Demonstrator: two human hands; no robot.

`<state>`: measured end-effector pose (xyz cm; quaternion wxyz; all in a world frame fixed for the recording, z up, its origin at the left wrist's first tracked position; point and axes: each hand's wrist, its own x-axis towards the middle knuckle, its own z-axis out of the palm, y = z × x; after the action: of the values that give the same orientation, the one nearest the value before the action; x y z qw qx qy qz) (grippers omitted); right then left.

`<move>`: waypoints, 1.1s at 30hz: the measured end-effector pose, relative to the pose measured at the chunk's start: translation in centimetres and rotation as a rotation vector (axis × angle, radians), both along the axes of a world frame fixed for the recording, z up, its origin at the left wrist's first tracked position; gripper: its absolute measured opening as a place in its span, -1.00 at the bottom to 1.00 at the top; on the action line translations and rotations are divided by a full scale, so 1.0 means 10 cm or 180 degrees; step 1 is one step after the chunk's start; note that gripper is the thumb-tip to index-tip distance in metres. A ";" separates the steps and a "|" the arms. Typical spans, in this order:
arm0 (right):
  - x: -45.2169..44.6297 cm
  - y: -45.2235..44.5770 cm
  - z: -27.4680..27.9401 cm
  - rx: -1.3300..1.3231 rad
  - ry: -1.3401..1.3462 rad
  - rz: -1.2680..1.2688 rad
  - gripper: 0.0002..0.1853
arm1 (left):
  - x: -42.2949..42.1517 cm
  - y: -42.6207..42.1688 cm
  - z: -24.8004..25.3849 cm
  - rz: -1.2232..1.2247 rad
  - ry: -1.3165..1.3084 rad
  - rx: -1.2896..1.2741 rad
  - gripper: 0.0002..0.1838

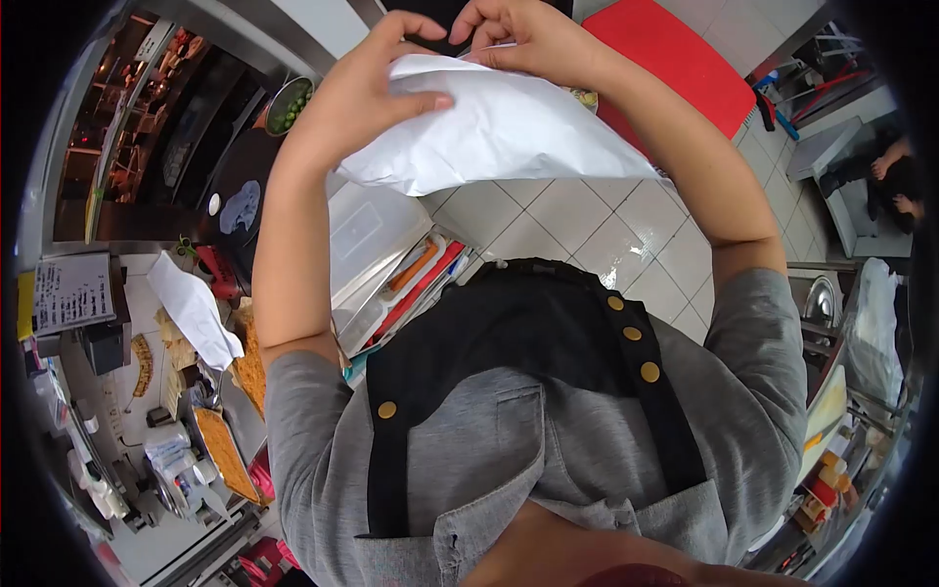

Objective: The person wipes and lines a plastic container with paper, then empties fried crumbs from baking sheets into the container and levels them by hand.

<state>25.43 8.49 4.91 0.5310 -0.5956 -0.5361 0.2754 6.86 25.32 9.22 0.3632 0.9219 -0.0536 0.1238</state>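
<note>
Both hands are up at the top of the view, with a large white sheet of paper hanging between them. My left hand grips the sheet's left side, its thumb lying across the paper and its fingers curled over the top edge. On the top edge, my right hand is closed, fingers bent; its thumb is partly hidden. The two index fingertips nearly meet above the paper. Behind the sheet's right part peeks a small yellowish thing that I cannot make out. A red board lies beyond my right forearm.
Left of my left arm are a bowl of green pieces, a folded white paper and trays of orange food. Plastic containers stand below the sheet. Another person's hand shows at far right, above tiled floor.
</note>
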 end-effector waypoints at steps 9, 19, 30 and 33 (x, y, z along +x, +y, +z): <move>-0.22 -0.13 0.27 -0.0768 -0.2534 -0.0020 -0.52 | -0.16 -0.39 0.39 0.1226 0.0010 0.1438 -0.30; -0.05 -0.55 0.17 -0.0231 -0.0694 -0.0482 -0.54 | -0.59 0.18 0.27 -0.0576 -0.0227 0.0652 -0.30; -0.02 -0.60 -0.66 0.1769 -0.2440 -0.3633 -0.38 | 0.28 0.11 0.52 0.1063 0.0053 -0.0138 -0.43; -0.95 -0.54 -1.17 0.1544 -0.1468 -0.2766 -0.28 | 0.42 -0.05 0.56 0.1186 -0.0426 -0.0276 -0.56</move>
<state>15.92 3.07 -6.83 0.5867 -0.6676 -0.3914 -0.2385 11.08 24.82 14.78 0.3690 0.8891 0.0992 0.2520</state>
